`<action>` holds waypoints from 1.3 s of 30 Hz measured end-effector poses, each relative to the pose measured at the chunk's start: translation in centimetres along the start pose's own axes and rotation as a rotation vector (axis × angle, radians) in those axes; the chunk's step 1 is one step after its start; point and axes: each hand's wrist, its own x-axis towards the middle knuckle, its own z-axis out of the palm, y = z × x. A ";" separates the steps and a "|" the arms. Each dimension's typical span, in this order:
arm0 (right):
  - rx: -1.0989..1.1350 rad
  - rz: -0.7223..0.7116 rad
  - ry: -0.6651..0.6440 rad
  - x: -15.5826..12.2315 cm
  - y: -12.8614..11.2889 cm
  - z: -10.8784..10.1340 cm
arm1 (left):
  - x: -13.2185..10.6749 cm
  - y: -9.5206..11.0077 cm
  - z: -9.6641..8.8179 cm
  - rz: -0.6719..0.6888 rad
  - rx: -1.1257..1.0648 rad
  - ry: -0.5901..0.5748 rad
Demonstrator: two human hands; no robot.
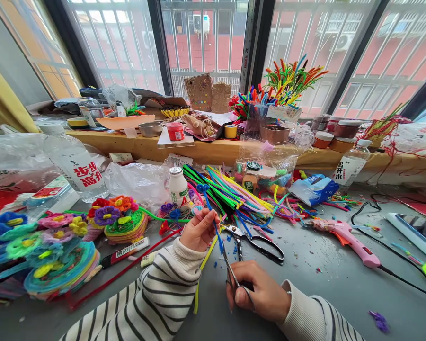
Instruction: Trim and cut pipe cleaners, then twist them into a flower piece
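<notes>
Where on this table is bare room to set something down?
Bare grey table lies between the right hand, gripping small scissors, the pink glue gun and the near edge. Crowded: pipe-cleaner flowers left, the pipe-cleaner pile behind the left hand pinching a blue pipe cleaner.

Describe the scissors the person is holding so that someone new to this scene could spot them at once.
On the grey table, look bottom centre where the striped sleeves meet. The right hand grips the small scissors, blades aimed up at the blue pipe cleaner pinched by the left hand. Unlike the larger black-handled scissors lying loose beside them, these are slim and held.
</notes>
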 end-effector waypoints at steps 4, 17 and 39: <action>0.008 0.000 -0.003 0.0 0.0 0.0 | 0.1 -0.1 -0.1 0.007 -0.010 -0.007; 0.017 -0.008 -0.015 0.1 0.0 0.0 | -0.2 0.3 0.5 0.003 0.000 0.101; 0.048 0.015 0.022 0.3 -0.2 0.2 | -0.5 0.1 0.9 -0.010 0.021 0.084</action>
